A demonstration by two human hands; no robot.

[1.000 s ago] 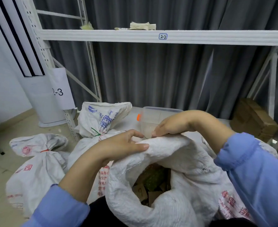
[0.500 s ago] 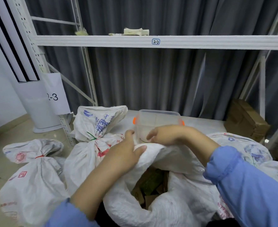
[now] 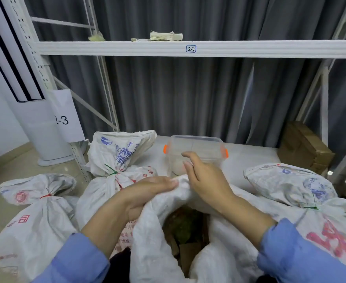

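Observation:
An open white woven sack (image 3: 153,237) stands right in front of me, its mouth showing brown and green packets (image 3: 185,227) inside. My left hand (image 3: 145,193) grips the sack's far rim, fingers curled into the cloth. My right hand (image 3: 204,176) hovers just above the rim with fingers loosely spread, holding nothing. Just behind the hands a clear plastic box (image 3: 195,152) with orange clips sits on the low shelf.
Tied white sacks stand at the left (image 3: 31,211), centre left (image 3: 117,166) and right (image 3: 290,184). A white shelf beam (image 3: 249,49) labelled 2-2 crosses above with a paper stack (image 3: 166,36). Cardboard boxes (image 3: 302,148) sit at the right, a white tower unit (image 3: 35,123) at the left.
My right hand has let go of the sack's rim and lifted off it toward the plastic box. My left hand has kept its grip on the rim.

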